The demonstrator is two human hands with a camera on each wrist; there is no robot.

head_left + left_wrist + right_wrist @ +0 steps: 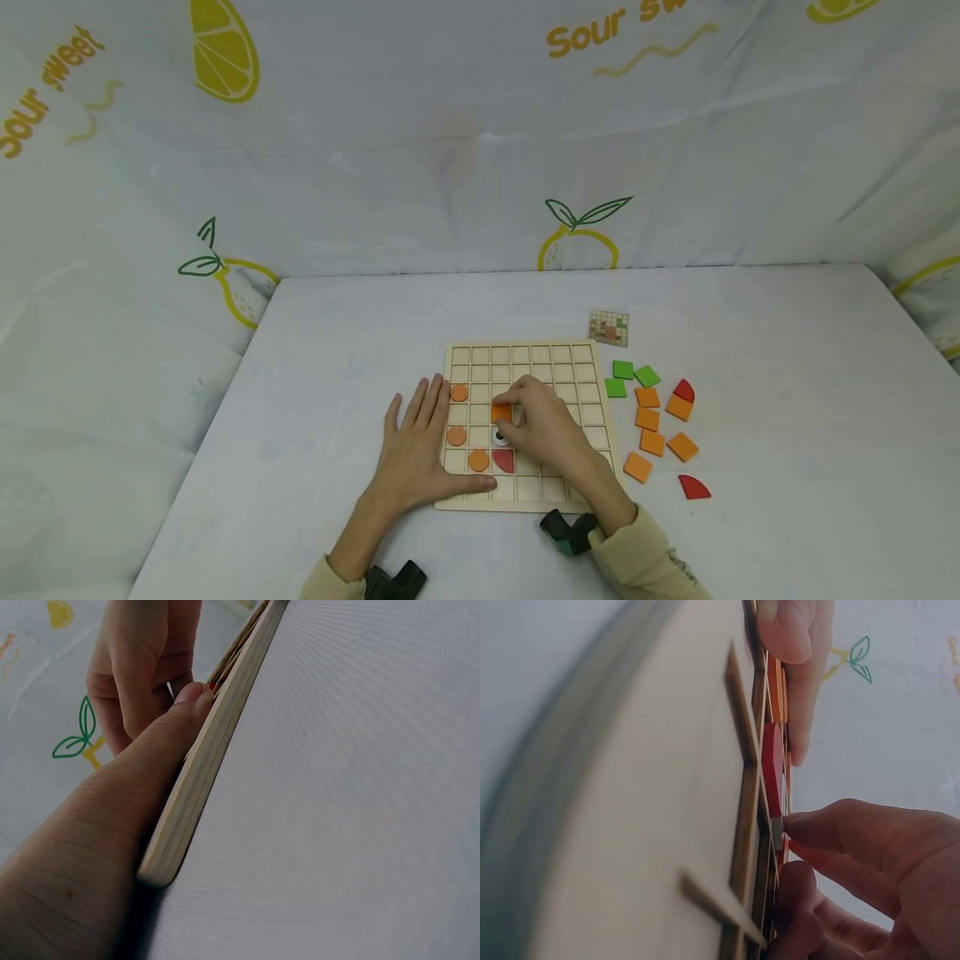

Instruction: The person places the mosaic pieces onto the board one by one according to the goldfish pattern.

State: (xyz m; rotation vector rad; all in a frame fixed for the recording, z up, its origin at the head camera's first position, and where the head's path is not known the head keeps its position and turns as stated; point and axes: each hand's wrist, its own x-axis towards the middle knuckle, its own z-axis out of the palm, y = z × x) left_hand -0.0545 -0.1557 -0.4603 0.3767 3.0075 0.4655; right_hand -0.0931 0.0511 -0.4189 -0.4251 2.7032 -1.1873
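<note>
Fingers of the right hand (547, 427) are curled, pinching an orange tile (502, 413) between them at the gridded board (521, 356); left of them, the left hand (417, 446) lies straight-fingered along its edge.

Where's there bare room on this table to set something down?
Bare table: left of the left fingers and right of the red tiles. Crowded: just right of the board, among orange tiles and green tiles, and around the right fingers.
</note>
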